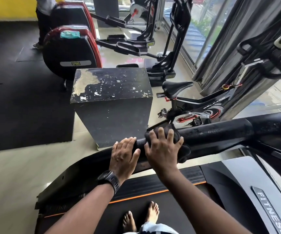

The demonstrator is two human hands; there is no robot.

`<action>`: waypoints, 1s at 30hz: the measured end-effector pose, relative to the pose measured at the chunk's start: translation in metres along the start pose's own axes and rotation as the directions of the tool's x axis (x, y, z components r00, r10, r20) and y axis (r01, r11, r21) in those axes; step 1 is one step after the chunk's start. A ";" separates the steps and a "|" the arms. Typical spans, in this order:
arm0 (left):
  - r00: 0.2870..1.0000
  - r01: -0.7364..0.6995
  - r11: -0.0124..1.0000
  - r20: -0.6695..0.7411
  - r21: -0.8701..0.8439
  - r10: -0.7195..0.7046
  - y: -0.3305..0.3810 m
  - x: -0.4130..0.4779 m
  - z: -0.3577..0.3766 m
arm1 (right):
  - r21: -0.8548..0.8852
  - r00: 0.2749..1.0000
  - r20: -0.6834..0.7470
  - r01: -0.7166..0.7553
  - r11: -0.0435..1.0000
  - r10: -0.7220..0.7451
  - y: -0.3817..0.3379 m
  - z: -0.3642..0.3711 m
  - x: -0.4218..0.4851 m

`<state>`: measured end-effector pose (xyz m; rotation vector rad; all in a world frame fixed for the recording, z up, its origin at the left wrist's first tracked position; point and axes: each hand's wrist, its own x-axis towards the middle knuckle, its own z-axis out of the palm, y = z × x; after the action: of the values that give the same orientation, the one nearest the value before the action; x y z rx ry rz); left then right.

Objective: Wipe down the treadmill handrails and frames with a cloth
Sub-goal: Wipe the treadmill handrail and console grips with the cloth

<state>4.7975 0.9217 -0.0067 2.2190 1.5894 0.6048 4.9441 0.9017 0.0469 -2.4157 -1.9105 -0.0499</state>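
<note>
A thick black padded handrail (217, 134) of the treadmill runs across the view from lower left to right. A dark cloth (183, 154) is wrapped over the rail near its free end. My right hand (161, 147) presses the cloth onto the rail, fingers spread and curled over the top. Just to its left, my left hand (122, 154) grips the bare end of the rail; a black watch sits on that wrist. I stand barefoot on the treadmill belt (170, 205), which has an orange edge stripe.
A worn black box (112, 105) stands on the floor just beyond the rail. A spin bike (195, 102) is to its right, elliptical machines (72, 51) behind. A person stands at the far left back. The treadmill's grey side cover (247, 179) is at right.
</note>
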 end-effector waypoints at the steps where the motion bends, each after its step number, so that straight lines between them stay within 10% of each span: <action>1: 1.000 0.002 1.000 0.001 -0.003 -0.002 0.000 0.000 0.000 | -0.005 0.998 -0.016 0.058 0.998 -0.058 -0.001 0.003 -0.002; 5: 1.000 0.003 1.000 0.018 -0.012 -0.003 0.002 0.001 0.002 | 0.000 0.953 0.105 0.286 0.958 -0.284 0.012 -0.013 0.033; 11: 0.999 0.001 0.999 0.048 -0.032 0.001 0.005 -0.002 -0.002 | -0.039 0.996 0.049 -0.073 0.997 0.074 0.019 -0.012 0.023; 18: 1.000 0.014 1.000 0.010 -0.010 -0.014 0.012 0.001 0.003 | 0.009 0.963 0.097 0.253 0.967 -0.253 0.022 -0.015 0.036; 24: 0.999 0.035 0.999 0.009 -0.005 -0.035 0.020 0.002 0.004 | -0.042 0.996 0.088 0.006 0.999 -0.002 0.041 -0.019 0.032; 30: 0.997 0.041 0.999 -0.061 0.029 -0.039 0.028 0.004 0.011 | 0.026 0.957 0.038 0.286 0.958 -0.287 0.037 -0.011 0.024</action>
<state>4.8262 0.9161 -0.0012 2.2045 1.6788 0.6469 4.9854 0.9158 0.0581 -2.1229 -2.2531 0.0068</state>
